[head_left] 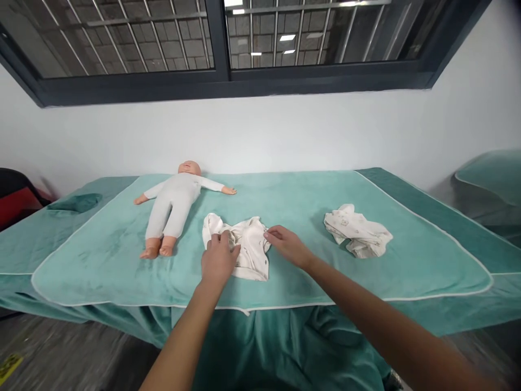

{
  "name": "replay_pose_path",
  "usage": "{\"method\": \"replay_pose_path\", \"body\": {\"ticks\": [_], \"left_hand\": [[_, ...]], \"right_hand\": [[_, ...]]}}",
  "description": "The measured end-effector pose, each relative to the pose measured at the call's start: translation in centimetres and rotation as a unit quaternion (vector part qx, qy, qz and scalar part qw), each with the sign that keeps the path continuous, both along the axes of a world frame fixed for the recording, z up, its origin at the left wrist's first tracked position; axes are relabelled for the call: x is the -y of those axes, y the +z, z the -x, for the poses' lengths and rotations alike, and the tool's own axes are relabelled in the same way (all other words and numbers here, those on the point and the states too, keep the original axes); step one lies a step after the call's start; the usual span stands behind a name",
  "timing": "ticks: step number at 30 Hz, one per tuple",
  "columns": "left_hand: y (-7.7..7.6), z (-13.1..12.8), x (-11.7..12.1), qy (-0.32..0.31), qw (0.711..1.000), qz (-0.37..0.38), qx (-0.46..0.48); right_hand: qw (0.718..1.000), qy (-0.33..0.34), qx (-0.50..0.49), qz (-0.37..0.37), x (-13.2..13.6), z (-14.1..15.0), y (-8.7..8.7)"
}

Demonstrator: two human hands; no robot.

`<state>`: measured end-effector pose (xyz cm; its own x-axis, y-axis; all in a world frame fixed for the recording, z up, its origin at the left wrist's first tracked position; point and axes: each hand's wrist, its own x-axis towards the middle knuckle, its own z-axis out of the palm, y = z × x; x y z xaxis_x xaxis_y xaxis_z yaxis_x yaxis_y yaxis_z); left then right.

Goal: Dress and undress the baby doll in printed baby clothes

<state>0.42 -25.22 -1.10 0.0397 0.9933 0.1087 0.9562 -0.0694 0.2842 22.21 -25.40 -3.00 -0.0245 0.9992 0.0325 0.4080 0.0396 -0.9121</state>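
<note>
Head view: right of the doll [173,203], the left hand [220,258] presses the white garment [252,252], fingers slightly spread; the right hand [288,244], farther from the doll, pinches its edge, fingers narrow.

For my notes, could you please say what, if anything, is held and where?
The shirt, apparently pinched at its right edge by the right hand; left hand unclear.
</note>
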Motion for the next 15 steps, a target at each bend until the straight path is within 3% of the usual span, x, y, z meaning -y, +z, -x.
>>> {"method": "replay_pose_path", "body": {"ticks": [4,8,11,15], "left_hand": [[-0.1,0.8,0.6,-0.020,1.000,0.019,-0.010],[-0.4,2.8,0.3,-0.003,0.997,0.022,0.067],[0.3,4.4,-0.1,0.035,0.984,-0.040,0.169],[3.1,6.2,-0.3,0.098,0.931,-0.198,0.292]], "right_hand": [[0.999,-0.039,-0.009,0.004,-3.0,2.7,-1.3],[0.999,-0.020,-0.025,-0.022,-3.7,2.5,-1.4],[0.997,-0.039,-0.028,-0.062,-3.5,0.4,0.0],[0.984,-0.114,-0.024,-0.136,-3.0,-4.0,3.7]]}}
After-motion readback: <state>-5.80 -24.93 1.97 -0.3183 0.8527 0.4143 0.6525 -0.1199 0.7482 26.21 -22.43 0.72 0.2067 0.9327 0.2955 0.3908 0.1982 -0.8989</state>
